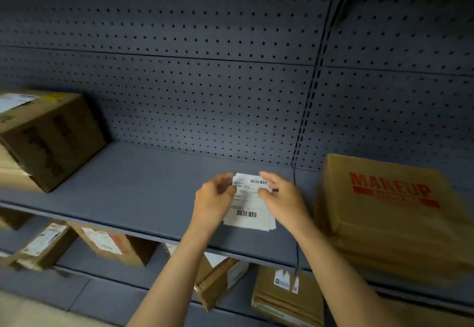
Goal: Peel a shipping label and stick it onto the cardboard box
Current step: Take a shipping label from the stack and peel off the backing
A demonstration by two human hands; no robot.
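A small stack of white shipping labels (248, 208) with barcodes is held above the grey shelf (143, 185). My left hand (214, 198) pinches the stack's upper left edge. At the upper right corner my right hand (279, 198) grips it with thumb and fingers. A cardboard box (389, 224) printed "MAKEUP" in red stands on the shelf just right of my right hand. Another cardboard box (48, 137) with a white label on top sits at the shelf's left end.
A grey pegboard wall (205, 70) backs the shelf. On the lower shelf (107, 298) lie several labelled cardboard boxes. A thin dark cable (297, 257) hangs over the shelf's front edge near my right forearm.
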